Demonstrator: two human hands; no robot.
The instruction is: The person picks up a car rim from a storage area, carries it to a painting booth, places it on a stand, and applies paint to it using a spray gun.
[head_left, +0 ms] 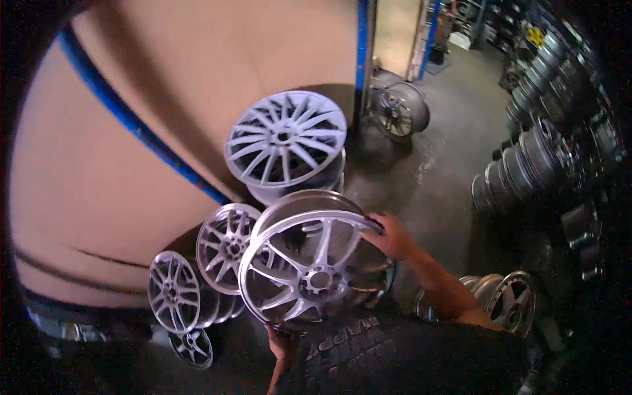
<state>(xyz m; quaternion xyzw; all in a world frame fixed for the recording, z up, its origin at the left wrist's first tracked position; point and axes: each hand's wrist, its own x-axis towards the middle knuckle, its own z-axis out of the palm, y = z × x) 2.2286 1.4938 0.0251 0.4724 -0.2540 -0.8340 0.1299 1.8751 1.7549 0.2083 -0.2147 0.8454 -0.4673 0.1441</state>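
Note:
A silver multi-spoke alloy wheel [324, 243] is held tilted in front of my body, its spoked face toward me. My right hand [390, 236] grips its upper right rim, fingers over the edge. Low on the wheel's left side, my left hand [280, 341] is at the rim; its fingers are mostly hidden by the wheel and my dark shirt. Just beyond the held wheel, a pale many-spoked wheel [285, 126] lies face up on top of a stack.
Silver wheels [232, 249] and a smaller wheel [173, 291] lean at the left by the tan wall [131, 197] with blue trim. Another wheel [401, 112] stands near the blue post [361, 59]. Rows of wheels [520, 168] line the right; more [510, 303] lie behind my right arm.

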